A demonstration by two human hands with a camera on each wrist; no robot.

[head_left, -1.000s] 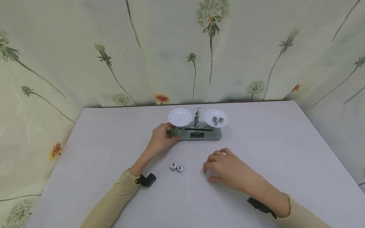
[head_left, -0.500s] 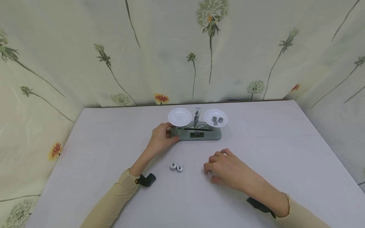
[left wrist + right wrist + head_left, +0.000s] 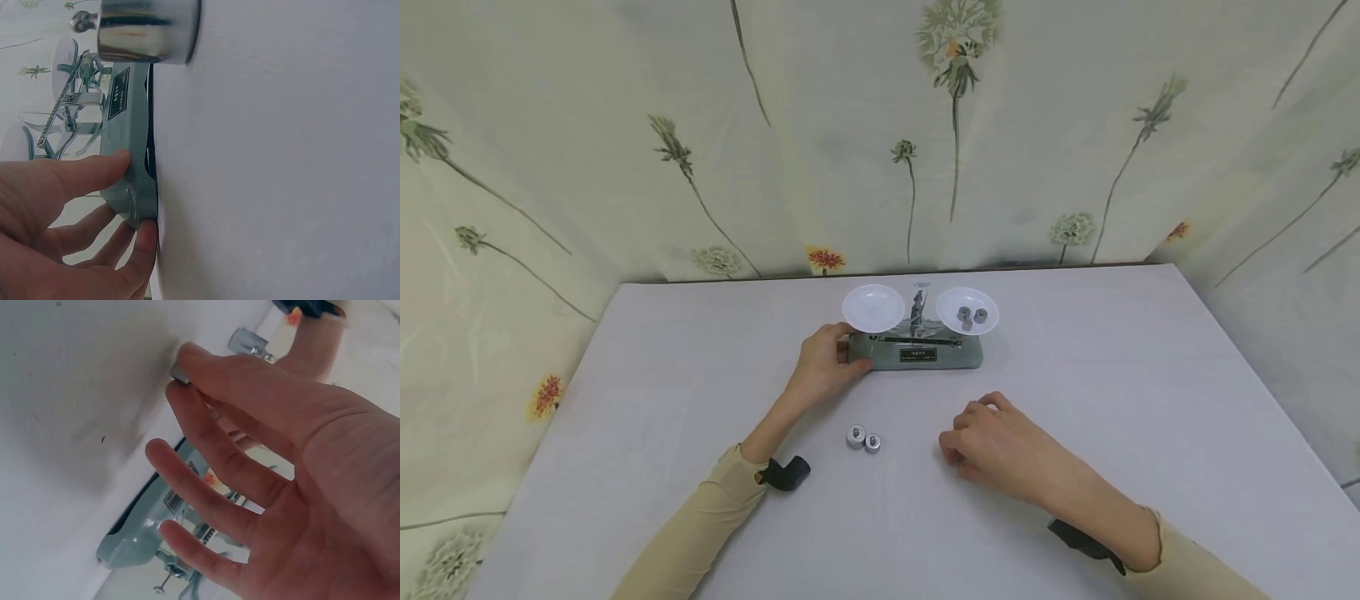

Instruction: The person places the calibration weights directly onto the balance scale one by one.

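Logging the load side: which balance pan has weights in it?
The right-hand pan, farther from the left hand that grips the balance base. Three small metal weights sit in it; the left-hand pan shows none.

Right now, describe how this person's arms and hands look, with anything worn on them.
The left sleeve and right sleeve are long, plain and beige, each ending short of the hand. Near the left cuff sits a rounded black attachment; near the right, a flatter black piece, partly hidden. The left hand and right hand are gloveless.
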